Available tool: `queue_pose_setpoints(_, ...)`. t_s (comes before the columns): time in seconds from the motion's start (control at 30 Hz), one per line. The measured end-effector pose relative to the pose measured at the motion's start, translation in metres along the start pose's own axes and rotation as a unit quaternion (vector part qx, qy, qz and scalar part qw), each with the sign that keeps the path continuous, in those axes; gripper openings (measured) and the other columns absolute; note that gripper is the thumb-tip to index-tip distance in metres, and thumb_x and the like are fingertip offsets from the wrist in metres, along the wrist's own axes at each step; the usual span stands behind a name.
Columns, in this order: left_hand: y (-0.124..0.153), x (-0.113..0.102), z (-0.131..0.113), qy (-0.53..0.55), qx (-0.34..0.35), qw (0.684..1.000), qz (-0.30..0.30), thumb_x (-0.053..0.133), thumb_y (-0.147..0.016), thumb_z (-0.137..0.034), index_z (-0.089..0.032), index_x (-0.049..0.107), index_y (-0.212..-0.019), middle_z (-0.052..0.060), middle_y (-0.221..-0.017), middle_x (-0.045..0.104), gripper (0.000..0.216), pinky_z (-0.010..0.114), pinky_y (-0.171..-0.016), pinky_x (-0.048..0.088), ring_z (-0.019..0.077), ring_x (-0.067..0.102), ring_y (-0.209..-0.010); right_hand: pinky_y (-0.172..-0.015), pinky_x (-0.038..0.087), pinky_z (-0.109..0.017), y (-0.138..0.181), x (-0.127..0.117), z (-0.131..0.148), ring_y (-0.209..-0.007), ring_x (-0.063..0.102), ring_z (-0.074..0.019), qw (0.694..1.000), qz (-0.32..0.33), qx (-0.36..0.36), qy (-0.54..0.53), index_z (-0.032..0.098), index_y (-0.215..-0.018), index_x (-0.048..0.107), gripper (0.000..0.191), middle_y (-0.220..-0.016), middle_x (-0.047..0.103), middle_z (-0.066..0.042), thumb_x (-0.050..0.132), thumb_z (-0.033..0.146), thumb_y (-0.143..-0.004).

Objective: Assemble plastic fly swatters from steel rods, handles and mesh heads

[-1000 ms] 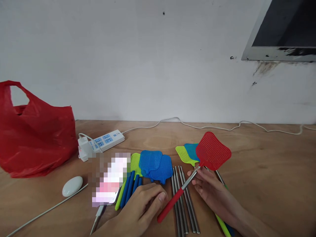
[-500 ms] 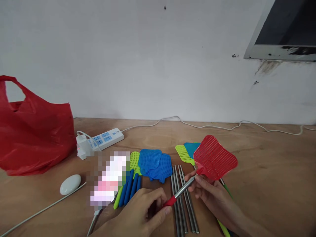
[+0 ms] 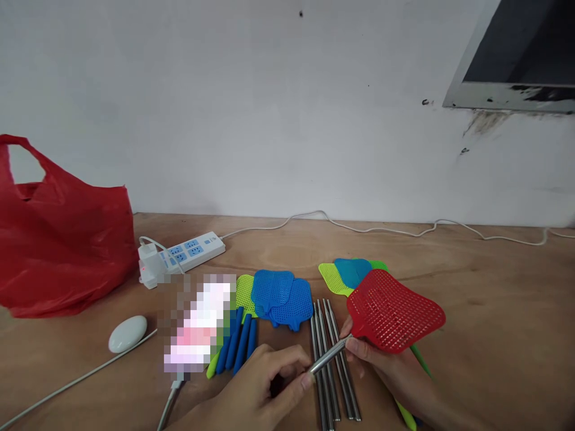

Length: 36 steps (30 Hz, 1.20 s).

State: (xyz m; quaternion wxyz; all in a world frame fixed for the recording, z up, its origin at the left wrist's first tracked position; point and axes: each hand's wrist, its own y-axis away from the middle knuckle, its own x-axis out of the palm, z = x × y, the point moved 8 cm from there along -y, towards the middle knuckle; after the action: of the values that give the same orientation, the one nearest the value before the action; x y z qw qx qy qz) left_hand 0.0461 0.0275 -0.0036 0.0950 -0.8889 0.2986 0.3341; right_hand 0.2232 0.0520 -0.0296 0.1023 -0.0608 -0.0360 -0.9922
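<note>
A red fly swatter (image 3: 395,308) with a mesh head and a metal rod is held between my two hands. My left hand (image 3: 265,383) is closed around the handle end, and its fingers cover the red grip. Just below the mesh head, my right hand (image 3: 386,365) pinches the rod between thumb and fingers. Under the swatter lie several loose metal rods (image 3: 330,365). Left of them are blue mesh heads (image 3: 281,296) with a yellow-green one (image 3: 245,293), and several blue handle grips (image 3: 242,344). Behind the red head rest yellow-green, teal (image 3: 353,272) and green swatter heads.
On the left stand a red plastic bag (image 3: 67,239) and a white power strip (image 3: 193,251). A white mouse-shaped object (image 3: 128,334) and a blurred-out lit device (image 3: 202,323) with a cable lie nearer me. A thin white cable (image 3: 372,230) runs along the wall.
The red swatter's head has come lower and tilted flatter, shifting slightly right. My left hand has slid up over the red grip, which showed before. The right hand has dropped a little.
</note>
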Motion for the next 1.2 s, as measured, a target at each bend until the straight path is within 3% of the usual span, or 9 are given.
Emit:
queue_pose_setpoints(0.27,-0.003,0.001,0.001,-0.03,0.01,1.0,0.005,0.04,-0.101,-0.044,-0.021,0.048,-0.074,-0.004,-0.066,0.046,0.036,0.024,-0.062,0.034,0.0144,0.046,-0.066,-0.056,0.047,-0.027,0.001,0.002,0.003,-0.054,0.055,-0.0133,1.0,-0.014,-0.02,0.02,0.022,-0.082,0.07,0.032,-0.064,0.059,0.002,0.078,0.052,-0.076)
queue_pose_setpoints(0.47,-0.005,-0.007,0.002,-0.051,0.008,0.999,-0.002,0.038,-0.1,-0.046,-0.021,0.047,-0.071,-0.004,-0.064,0.046,0.04,0.026,-0.061,0.034,0.0146,0.044,-0.063,-0.048,0.044,-0.024,-0.005,-0.021,0.005,-0.057,0.052,-0.0133,0.989,-0.111,-0.078,-0.062,0.021,-0.08,0.072,0.03,-0.07,0.061,-0.001,0.081,0.049,-0.073)
queue_pose_setpoints(0.6,-0.005,-0.007,0.004,-0.054,0.002,0.999,-0.005,0.037,-0.101,-0.047,-0.021,0.048,-0.071,-0.003,-0.065,0.049,0.041,0.025,-0.061,0.035,0.0155,0.047,-0.066,-0.044,0.042,-0.022,-0.01,-0.025,0.009,-0.058,0.05,-0.0126,0.986,-0.108,-0.088,-0.09,0.02,-0.079,0.073,0.03,-0.074,0.06,-0.001,0.082,0.047,-0.073)
queue_pose_setpoints(0.77,-0.005,-0.011,0.002,-0.067,-0.001,0.998,-0.007,0.038,-0.102,-0.046,-0.021,0.052,-0.073,-0.002,-0.066,0.052,0.04,0.026,-0.062,0.035,0.0157,0.048,-0.066,-0.045,0.04,-0.022,-0.009,-0.021,0.01,-0.056,0.047,-0.0117,0.987,-0.101,-0.083,-0.092,0.02,-0.083,0.074,0.026,-0.068,0.057,0.0,0.079,0.045,-0.078)
queue_pose_setpoints(1.2,-0.005,-0.008,0.009,-0.058,-0.016,0.998,-0.004,0.035,-0.103,-0.051,-0.021,0.058,-0.082,-0.001,-0.073,0.058,0.044,0.026,-0.062,0.036,0.0162,0.05,-0.069,-0.043,0.039,-0.019,-0.012,-0.033,0.01,-0.055,0.048,-0.009,0.971,-0.17,-0.049,-0.161,0.018,-0.079,0.076,0.031,-0.068,0.06,0.0,0.089,0.043,-0.066)
